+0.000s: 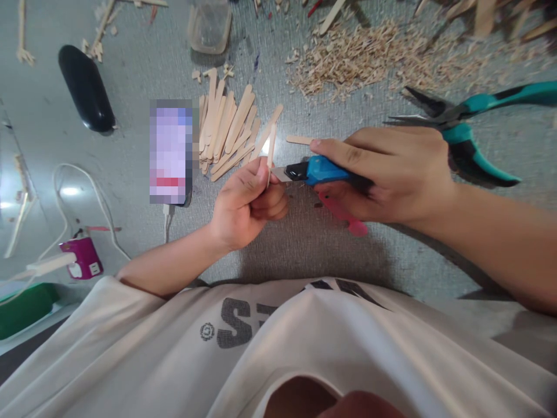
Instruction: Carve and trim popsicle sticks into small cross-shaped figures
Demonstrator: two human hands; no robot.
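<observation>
1. In the head view, your left hand (248, 200) pinches a thin wooden stick (271, 145) between thumb and index finger, the other fingers curled in below. The stick points up and away from you, over the gray table (304, 255).

2. Your right hand (391, 168) is wrapped around a blue utility knife (326, 169), with the index finger laid along its upper side. Its bare blade (279, 173) reaches the lower part of the stick, right beside your left fingertips (whether the edge is biting into the wood, I cannot tell).

3. Just past your right index fingertip lies a loose stick (298, 140); contact with the finger is unclear. A pinkish-red piece (342, 215) shows partly from under that same hand.

4. Beyond your left hand is a fanned pile of sticks (226, 125), with a phone (169, 154) to the left of it, a cable (166, 223) plugged into its near end.

5. Teal-handled pliers (452, 119) lie with jaws parted beyond your right hand, near a heap of wood shavings (357, 61). Farther left are a black case (86, 88) and a purple adapter (89, 255).
</observation>
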